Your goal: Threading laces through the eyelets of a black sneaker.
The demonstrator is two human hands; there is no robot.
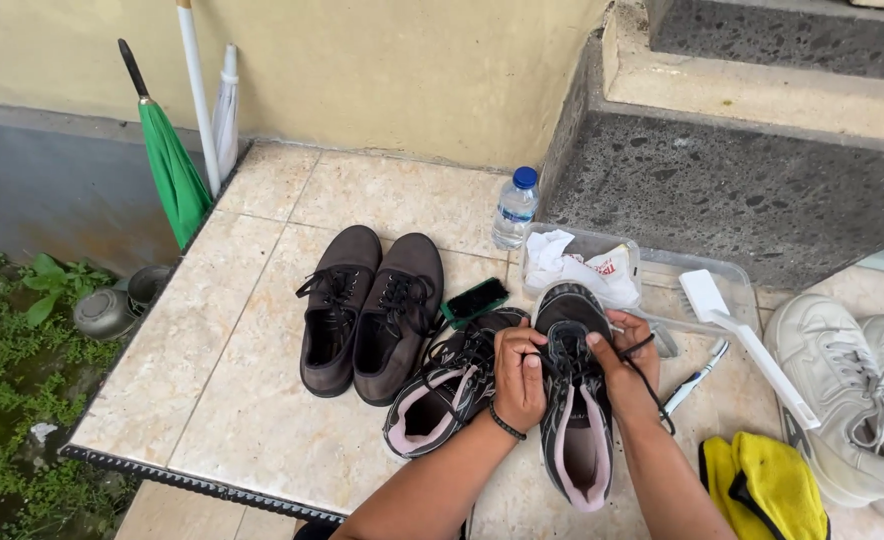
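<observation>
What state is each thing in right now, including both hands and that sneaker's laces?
Left hand: fingers gripping a black lace.
Right hand: fingers pinching a black lace.
Black sneaker with pink lining: upright on the tiles, laces loose.
Second black sneaker: tipped sideways, untouched.
Brown shoes: side by side, laced.
Water bottle: upright, capped.
Plastic tub: open, white cloth inside.
White brush: lying across the tub's rim.
Green umbrella: folded, leaning on the wall.

brown shoes (370, 310), water bottle (514, 208), green umbrella (172, 170)

White lace-up sneakers (852, 390) run off right edge. Yellow cloth bag (767, 485) cut by bottom edge. Left hand (519, 380) hides part of the black mesh sneaker's (574, 420) laces.
</observation>
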